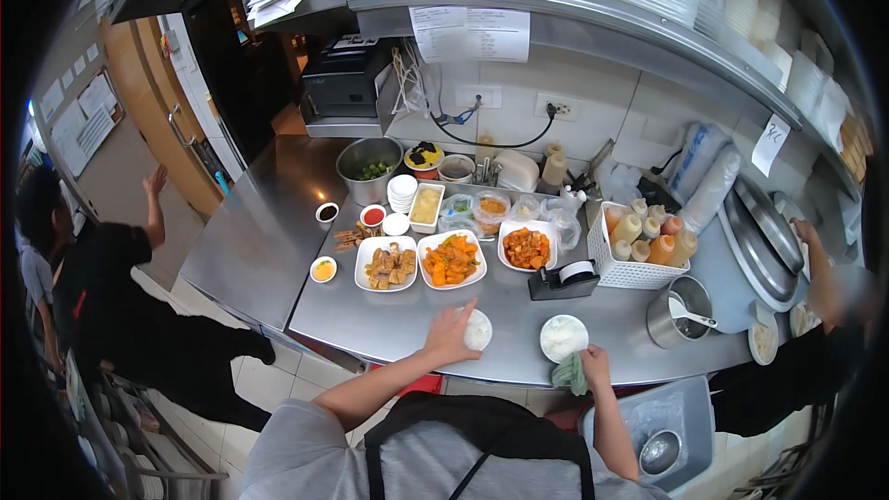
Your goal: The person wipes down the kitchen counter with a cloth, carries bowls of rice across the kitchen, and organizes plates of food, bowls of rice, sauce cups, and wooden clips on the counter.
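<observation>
My left hand (448, 337) is at the front of the steel counter, its fingers curled around the left side of a small white bowl of rice (478, 331). To the right stands a second bowl of rice (564, 338). My right hand (596, 367) pinches a green cloth (569, 374) beside that bowl, at the counter's front edge. Behind the bowls sit three white square dishes: one with fried pieces (390, 267), one with an orange-sauced dish (452, 261), one with a redder sauced dish (526, 248). A black tape dispenser (563, 281) stands behind the second bowl.
A white basket of sauce bottles (639, 268) and a steel pot with a white spoon (679, 313) stand right. Small sauce cups (323, 269) and a large pot (369, 171) are left. A grey bin (696, 426) sits below. People stand at both sides; a shelf (574, 9) overhangs.
</observation>
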The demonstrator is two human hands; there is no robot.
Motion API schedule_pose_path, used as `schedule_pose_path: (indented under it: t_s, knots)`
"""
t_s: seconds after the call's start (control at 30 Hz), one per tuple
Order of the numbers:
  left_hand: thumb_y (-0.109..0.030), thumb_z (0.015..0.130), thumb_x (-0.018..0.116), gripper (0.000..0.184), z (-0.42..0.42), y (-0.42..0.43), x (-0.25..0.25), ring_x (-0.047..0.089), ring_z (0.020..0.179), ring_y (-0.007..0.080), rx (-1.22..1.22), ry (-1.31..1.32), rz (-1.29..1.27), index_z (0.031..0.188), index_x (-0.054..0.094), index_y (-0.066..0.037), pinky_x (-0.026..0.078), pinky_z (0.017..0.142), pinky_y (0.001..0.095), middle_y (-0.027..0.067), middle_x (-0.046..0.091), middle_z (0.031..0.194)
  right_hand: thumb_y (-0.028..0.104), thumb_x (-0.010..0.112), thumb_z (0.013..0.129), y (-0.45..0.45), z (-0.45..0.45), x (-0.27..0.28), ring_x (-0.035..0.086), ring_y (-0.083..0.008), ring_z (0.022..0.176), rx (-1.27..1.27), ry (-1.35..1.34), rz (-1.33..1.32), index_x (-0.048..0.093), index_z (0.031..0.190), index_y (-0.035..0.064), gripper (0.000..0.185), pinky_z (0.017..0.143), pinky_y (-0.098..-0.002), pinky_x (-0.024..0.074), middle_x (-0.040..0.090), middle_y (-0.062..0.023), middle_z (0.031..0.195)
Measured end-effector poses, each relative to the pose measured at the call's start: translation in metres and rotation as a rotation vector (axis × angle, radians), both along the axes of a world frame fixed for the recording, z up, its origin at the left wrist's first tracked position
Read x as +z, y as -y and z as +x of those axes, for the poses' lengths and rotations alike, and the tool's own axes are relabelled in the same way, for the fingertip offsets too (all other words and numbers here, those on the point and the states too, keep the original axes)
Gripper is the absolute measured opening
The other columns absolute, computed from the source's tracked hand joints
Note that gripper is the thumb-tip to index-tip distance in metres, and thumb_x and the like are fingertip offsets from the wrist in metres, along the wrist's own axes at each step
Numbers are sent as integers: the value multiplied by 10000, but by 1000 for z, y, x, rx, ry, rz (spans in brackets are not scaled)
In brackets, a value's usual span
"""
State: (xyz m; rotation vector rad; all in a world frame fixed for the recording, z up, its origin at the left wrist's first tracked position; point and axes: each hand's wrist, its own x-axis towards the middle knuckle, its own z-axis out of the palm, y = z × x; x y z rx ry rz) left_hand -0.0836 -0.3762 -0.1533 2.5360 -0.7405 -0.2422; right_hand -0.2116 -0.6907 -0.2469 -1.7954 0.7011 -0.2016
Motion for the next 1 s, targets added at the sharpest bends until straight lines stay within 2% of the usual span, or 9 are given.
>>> schedule_pose_path:
  t_s: [0.2, 0.27, 0.37, 0.63, 0.7, 0.8, 0.83, 0.9, 1.0]
  knots:
    - [-340, 470, 751, 1051, 8, -39, -8, 323, 1104, 382, 75, 39, 69, 1328, 160, -204, 326, 883, 474, 213, 301, 1224, 83, 469, 741, -52, 56, 7, 506, -99, 575, 244, 3, -96, 589, 765, -43, 176, 526, -257, 411, 560, -33, 636]
    - [-355, 466, 761, 1073, 13, -47, -4, 301, 1125, 386, 85, 32, 98, 1333, 146, -206, 329, 887, 473, 208, 276, 1246, 130, 488, 752, -75, 77, 5, 542, -151, 619, 280, 28, 80, 595, 842, -45, 224, 595, -296, 434, 609, -100, 700]
    - [-269, 465, 761, 1072, 21, -56, 1, 242, 1180, 396, 133, 101, 110, 1336, 142, -197, 282, 923, 498, 207, 198, 1306, 130, 479, 814, -108, 93, 22, 547, -114, 734, 497, 143, 363, 578, 941, -14, 216, 685, -257, 443, 602, -50, 801]
    - [-221, 514, 769, 986, 22, -62, -5, 162, 1221, 416, 190, 349, -91, 1316, 208, -108, 206, 983, 473, 232, 137, 1335, 220, 423, 853, -100, 61, 42, 474, -289, 1038, 427, 353, -419, 528, 1027, 17, 287, 886, -343, 363, 514, -149, 1101]
    - [-214, 535, 762, 950, 23, -55, 1, 163, 1218, 421, 192, 342, -134, 1308, 224, -93, 204, 988, 463, 239, 143, 1331, 244, 428, 847, -123, 56, -12, 383, -294, 1139, 478, 291, -1026, 478, 1122, 50, 341, 952, -417, 287, 432, -132, 1211]
    - [-182, 580, 736, 867, 25, -47, -1, 176, 1212, 420, 186, 348, -172, 1295, 256, -87, 204, 988, 459, 238, 149, 1331, 253, 409, 839, -102, 61, -12, 358, -298, 1172, 519, 243, -1040, 434, 1193, 71, 398, 987, -446, 236, 373, -122, 1274]
    - [-167, 598, 723, 822, 24, -46, 1, 184, 1213, 413, 187, 342, -176, 1284, 279, -83, 209, 986, 455, 231, 153, 1333, 249, 411, 834, -76, 66, -43, 359, -307, 1169, 349, 166, -1503, 439, 1186, 66, 398, 986, -454, 232, 388, -132, 1257]
    - [-153, 616, 710, 778, 26, -41, 5, 191, 1213, 405, 178, 335, -186, 1274, 302, -80, 214, 985, 452, 225, 156, 1334, 231, 417, 828, -12, 62, -60, 362, -317, 1161, 152, 97, -1626, 449, 1171, 53, 389, 976, -463, 242, 415, -148, 1225]
    - [-138, 638, 694, 705, 20, -30, 10, 208, 1213, 387, 188, 347, -156, 1248, 347, -70, 221, 984, 441, 214, 181, 1331, 206, 430, 823, 66, 57, -28, 374, -327, 1146, -24, 38, -1190, 466, 1139, 34, 362, 930, -480, 293, 440, -154, 1199]
